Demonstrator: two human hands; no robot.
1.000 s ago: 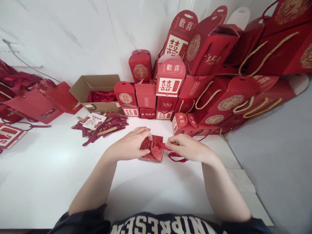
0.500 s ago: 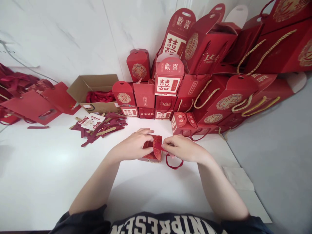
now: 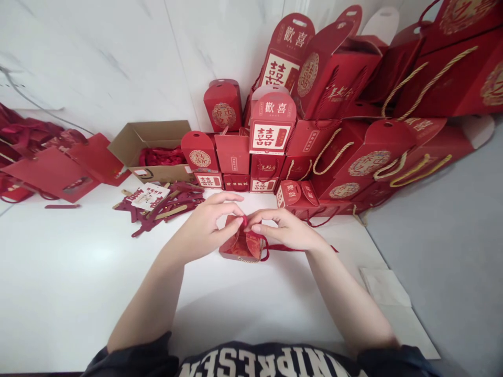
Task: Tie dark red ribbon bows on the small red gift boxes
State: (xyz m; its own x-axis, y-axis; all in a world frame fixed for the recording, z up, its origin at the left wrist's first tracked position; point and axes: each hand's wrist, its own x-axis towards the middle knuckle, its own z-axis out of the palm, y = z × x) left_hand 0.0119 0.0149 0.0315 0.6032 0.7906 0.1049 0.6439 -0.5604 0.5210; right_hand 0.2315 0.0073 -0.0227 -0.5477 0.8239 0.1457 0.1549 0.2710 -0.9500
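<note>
A small red gift box (image 3: 231,253) stands on the white table with its top flaps raised and a gold cord handle along its near side. Over its opening, my left hand (image 3: 206,230) pinches a dark red ribbon (image 3: 283,247) between thumb and index finger. Close beside those fingertips, my right hand (image 3: 285,229) has its thumb and fingers closed on the same ribbon. From there the ribbon loops past the box's right side, and its tail runs right across the table under my right wrist. My fingers partly cover the box's inside.
Stacked red gift boxes (image 3: 273,125) with cord handles fill the back and right. A brown carton (image 3: 165,173) holds red ribbon. In front of it lies a pile of dark red cutouts with gold sticks (image 3: 173,209). Red bags (image 3: 55,170) sit far left.
Both hands have come together over the box, the right one moving left. The ribbon, formerly a loop right of the box, now stretches between my fingertips with its tail lying further right.
</note>
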